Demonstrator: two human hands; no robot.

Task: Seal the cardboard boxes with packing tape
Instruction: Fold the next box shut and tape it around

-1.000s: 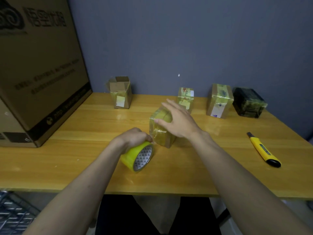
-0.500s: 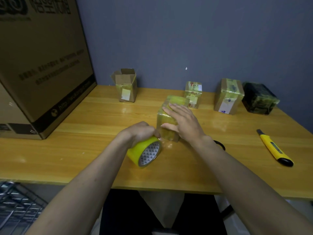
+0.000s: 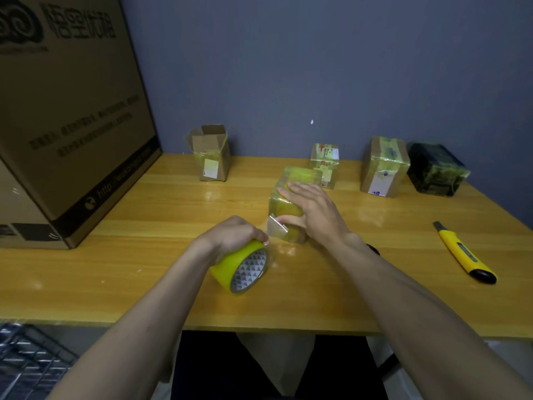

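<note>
Taping is under way: the left hand point(image 3: 235, 233) grips the tape roll point(image 3: 240, 268), the right hand point(image 3: 313, 213) presses flat on the small box point(image 3: 300, 180). Next, likely cutting the strip with the knife point(image 3: 464, 254).

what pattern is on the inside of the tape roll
Small grey-and-white triangles line the core of the yellow tape roll, shown in the head view.

Your table point(image 3: 121, 255) is varnished wood, glossy enough to throw back light near the centre. The small box point(image 3: 291, 209) under your right hand point(image 3: 314, 215) is cardboard wrapped in shiny yellowish tape. The tape roll point(image 3: 240, 267) you grip looks like smooth yellow plastic film. At far left, the big carton point(image 3: 72, 125) is matt brown cardboard. The knife point(image 3: 464, 255) at right has a smooth plastic body.
</note>
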